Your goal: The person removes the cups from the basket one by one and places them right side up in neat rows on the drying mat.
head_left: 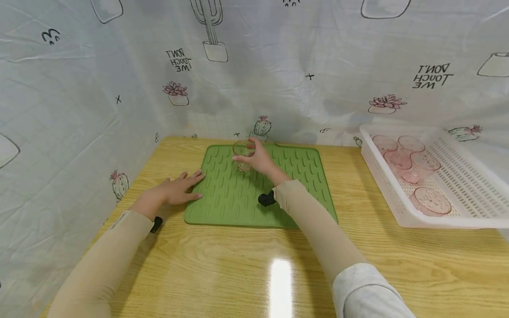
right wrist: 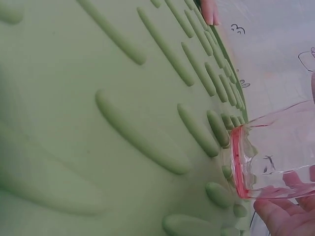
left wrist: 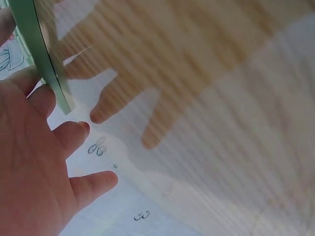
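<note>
A clear pink-tinted drinking glass [head_left: 240, 150] stands upright at the back left part of the green ridged drying mat [head_left: 234, 207]. My right hand [head_left: 259, 158] grips it from the right side, thumb and fingers around its wall. In the right wrist view the pink base of the glass [right wrist: 239, 162] is right by the mat's ridges; whether it touches them I cannot tell. At the mat's left edge rests my left hand [head_left: 176, 189], fingers spread and fairly straight, fingertips on the border. The left wrist view shows that hand [left wrist: 34, 157] beside the mat's edge [left wrist: 47, 59].
A white perforated plastic basket [head_left: 381, 185] stands on the right of the wooden table [head_left: 191, 265], with several pink glasses [head_left: 427, 165] in its left part. A printed white curtain [head_left: 278, 79] hangs behind the table and along its left side.
</note>
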A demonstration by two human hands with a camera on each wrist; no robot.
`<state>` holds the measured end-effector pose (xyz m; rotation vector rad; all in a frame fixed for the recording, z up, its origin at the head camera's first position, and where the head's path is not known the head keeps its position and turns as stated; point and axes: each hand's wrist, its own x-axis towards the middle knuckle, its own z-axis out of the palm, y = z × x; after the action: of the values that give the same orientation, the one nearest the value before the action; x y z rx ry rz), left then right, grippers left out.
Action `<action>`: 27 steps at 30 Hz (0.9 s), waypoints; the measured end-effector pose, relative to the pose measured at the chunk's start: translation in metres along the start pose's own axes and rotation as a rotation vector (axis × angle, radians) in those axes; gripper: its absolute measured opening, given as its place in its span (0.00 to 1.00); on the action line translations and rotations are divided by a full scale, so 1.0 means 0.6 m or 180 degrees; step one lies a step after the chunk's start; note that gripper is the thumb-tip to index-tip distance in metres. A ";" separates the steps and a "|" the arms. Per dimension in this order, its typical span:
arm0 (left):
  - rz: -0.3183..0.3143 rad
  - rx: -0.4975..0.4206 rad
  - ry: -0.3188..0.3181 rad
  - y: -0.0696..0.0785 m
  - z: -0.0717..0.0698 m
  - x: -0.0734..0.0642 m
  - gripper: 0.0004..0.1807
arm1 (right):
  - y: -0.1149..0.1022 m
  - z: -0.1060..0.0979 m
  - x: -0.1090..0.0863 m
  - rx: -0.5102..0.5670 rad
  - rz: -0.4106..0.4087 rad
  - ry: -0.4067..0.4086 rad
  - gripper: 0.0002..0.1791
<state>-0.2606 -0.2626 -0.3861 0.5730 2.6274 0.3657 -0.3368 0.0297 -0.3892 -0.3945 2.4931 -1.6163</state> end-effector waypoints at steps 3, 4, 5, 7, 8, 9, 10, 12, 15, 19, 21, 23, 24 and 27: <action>0.0009 -0.0019 0.0028 0.002 -0.001 -0.003 0.45 | 0.003 -0.001 0.002 -0.0039 -0.0005 -0.0014 0.56; 0.0006 -0.0029 0.0029 0.003 -0.001 -0.004 0.44 | 0.004 -0.001 0.002 -0.0038 0.0004 -0.0018 0.56; 0.0015 -0.0044 0.0034 0.003 -0.001 -0.004 0.44 | 0.005 -0.002 0.002 -0.0026 0.0017 -0.0021 0.56; 0.0024 -0.0073 0.0039 0.005 -0.001 -0.006 0.44 | 0.007 -0.002 0.002 -0.0011 0.0047 -0.0031 0.56; 0.0029 -0.0089 0.0041 0.005 -0.001 -0.006 0.44 | 0.009 -0.003 0.003 0.0001 0.0058 -0.0036 0.57; 0.0025 -0.0091 0.0038 0.006 -0.001 -0.006 0.44 | 0.010 -0.003 0.002 0.0014 0.0062 -0.0040 0.57; 0.0018 -0.0097 0.0035 0.006 -0.001 -0.006 0.44 | 0.010 -0.004 0.003 0.0014 0.0062 -0.0048 0.57; 0.0008 -0.0095 0.0038 0.005 0.000 -0.005 0.44 | 0.011 -0.005 0.003 -0.0012 0.0053 -0.0061 0.58; -0.0006 -0.0088 0.0040 0.004 0.001 -0.002 0.44 | 0.011 -0.005 0.003 0.0008 0.0035 -0.0070 0.58; -0.0019 -0.0047 0.0036 0.004 0.002 0.000 0.44 | 0.010 -0.007 0.001 0.0095 0.0047 -0.0050 0.57; -0.0021 -0.0038 0.0033 0.004 0.002 -0.001 0.44 | 0.009 -0.007 -0.001 0.0103 0.0047 -0.0036 0.57; -0.0025 -0.0031 0.0030 0.005 0.002 -0.001 0.44 | 0.008 -0.008 -0.002 0.0108 0.0048 -0.0037 0.56; -0.0027 -0.0026 0.0026 0.005 0.002 -0.002 0.44 | 0.008 -0.008 -0.002 0.0103 0.0042 -0.0039 0.56; -0.0037 -0.0014 0.0020 0.004 0.002 -0.002 0.45 | 0.008 -0.008 -0.002 0.0101 0.0039 -0.0052 0.56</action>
<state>-0.2580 -0.2607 -0.3859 0.5557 2.6343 0.3700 -0.3377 0.0362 -0.3918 -0.3862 2.4498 -1.6393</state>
